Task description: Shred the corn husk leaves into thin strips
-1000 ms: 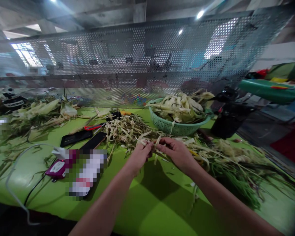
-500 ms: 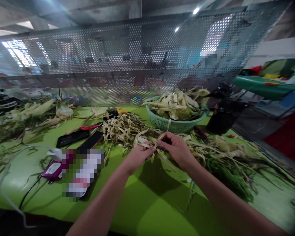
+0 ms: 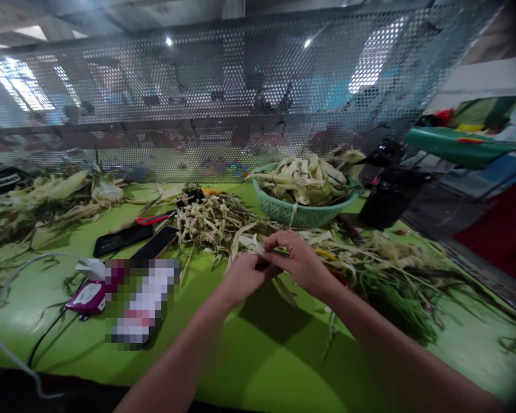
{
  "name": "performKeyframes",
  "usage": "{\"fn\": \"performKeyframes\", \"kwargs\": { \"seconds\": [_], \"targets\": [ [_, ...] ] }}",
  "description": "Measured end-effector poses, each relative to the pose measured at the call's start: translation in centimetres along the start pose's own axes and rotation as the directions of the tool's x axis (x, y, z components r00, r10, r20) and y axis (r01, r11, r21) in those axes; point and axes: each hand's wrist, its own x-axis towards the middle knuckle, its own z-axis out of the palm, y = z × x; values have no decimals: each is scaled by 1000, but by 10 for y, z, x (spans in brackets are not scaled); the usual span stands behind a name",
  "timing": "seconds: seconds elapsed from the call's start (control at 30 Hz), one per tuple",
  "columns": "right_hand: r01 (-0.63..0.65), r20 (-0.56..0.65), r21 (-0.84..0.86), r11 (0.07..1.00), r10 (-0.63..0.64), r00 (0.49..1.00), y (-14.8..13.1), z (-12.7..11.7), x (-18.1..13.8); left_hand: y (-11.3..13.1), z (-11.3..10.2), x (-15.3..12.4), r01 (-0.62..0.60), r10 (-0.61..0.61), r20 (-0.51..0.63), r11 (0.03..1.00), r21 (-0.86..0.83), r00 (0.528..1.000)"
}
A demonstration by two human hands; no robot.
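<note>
Over the green table (image 3: 258, 373), my left hand (image 3: 245, 277) and my right hand (image 3: 300, 261) meet, fingertips pinched together on a pale corn husk strip (image 3: 286, 291). One end of the strip hangs below my fingers. Lighter husk (image 3: 243, 238) curls up just behind my left hand. The exact grip point is hidden by the fingers. Beyond my left hand lies a heap of small knotted husk pieces (image 3: 208, 221). A teal plastic basket (image 3: 307, 214) full of dried husks (image 3: 309, 178) stands behind my right hand.
On the left lie a red-handled cutter (image 3: 155, 218), two dark phones (image 3: 122, 240), a purple charger block (image 3: 86, 296) with cables, and more husks (image 3: 64, 189). Green fibres (image 3: 398, 307) and a black container (image 3: 387, 195) are at right. A perforated metal screen (image 3: 223, 97) runs across the back.
My hands have drawn closer together, the right moving left over the left's fingertips. More of the strip is now covered by the fingers. The view has shifted slightly.
</note>
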Motion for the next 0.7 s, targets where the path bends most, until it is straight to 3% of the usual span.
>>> {"fn": "performKeyframes", "kwargs": {
  "seconds": [0.3, 0.37, 0.47, 0.57, 0.63, 0.7],
  "targets": [
    [-82, -91, 97, 992, 91, 992, 0, 3, -1, 5, 7, -6, 10, -10, 138, 1000, 1, 990],
    [-128, -96, 123, 984, 141, 985, 2, 1, 0, 8, 6, -6, 5, -1, 121, 1000, -30, 993],
    [-194, -111, 256, 947, 228, 967, 3, -4, 3, 12, 4, -6, -12, 11, -7, 988, -156, 1000],
    [-281, -3, 474, 835, 321, 947, 4, -5, 3, 14, 1, -8, -19, -19, -122, 953, -303, 992],
    [-353, 139, 548, 758, 333, 933, 4, -3, 2, 15, 1, -8, -19, -25, -119, 936, -351, 993],
    [-376, 180, 560, 739, 334, 925, 5, -1, 1, 14, 0, -7, -20, -15, -92, 928, -373, 996]
  ]
}}
